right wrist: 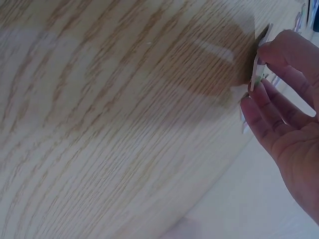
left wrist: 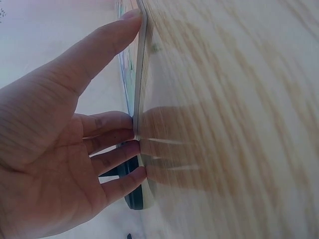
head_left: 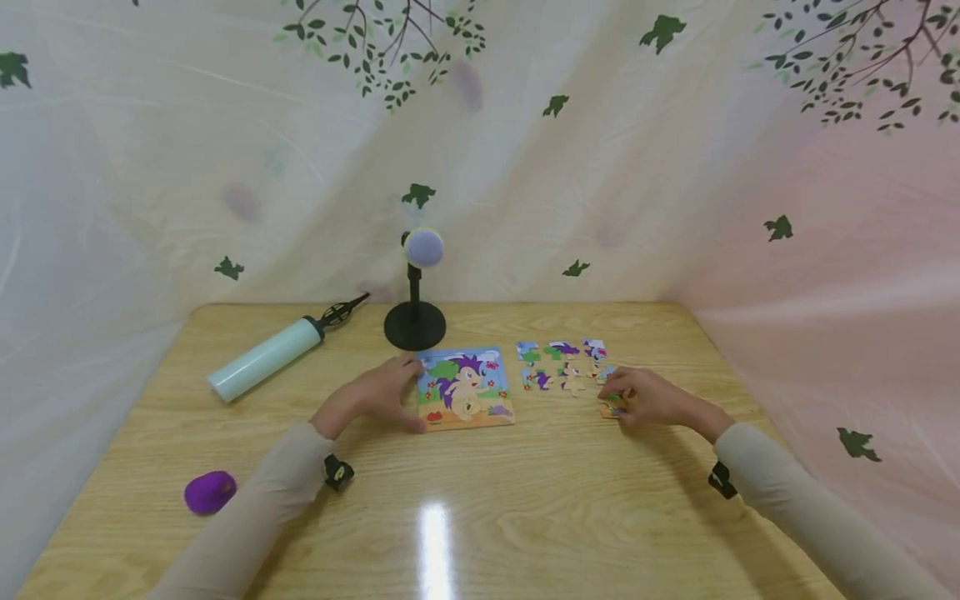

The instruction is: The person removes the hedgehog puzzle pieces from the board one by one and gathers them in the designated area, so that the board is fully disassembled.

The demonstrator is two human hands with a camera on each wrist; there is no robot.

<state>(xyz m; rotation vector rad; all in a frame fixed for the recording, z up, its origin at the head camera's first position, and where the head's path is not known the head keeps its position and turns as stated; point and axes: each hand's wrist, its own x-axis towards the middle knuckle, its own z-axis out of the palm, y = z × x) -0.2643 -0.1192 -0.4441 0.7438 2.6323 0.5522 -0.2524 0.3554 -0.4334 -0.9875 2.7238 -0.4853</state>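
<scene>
Between right hand (head_left: 651, 398) fingers (right wrist: 279, 50), pinched puzzle piece (head_left: 611, 407); left hand (head_left: 382, 392) fingers straight against puzzle board (head_left: 467, 389).

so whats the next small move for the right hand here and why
Probably lift the puzzle piece clear of the table and carry it toward the puzzle board. The right hand already pinches that piece at its edge, and the left hand steadies the board's side.
</scene>
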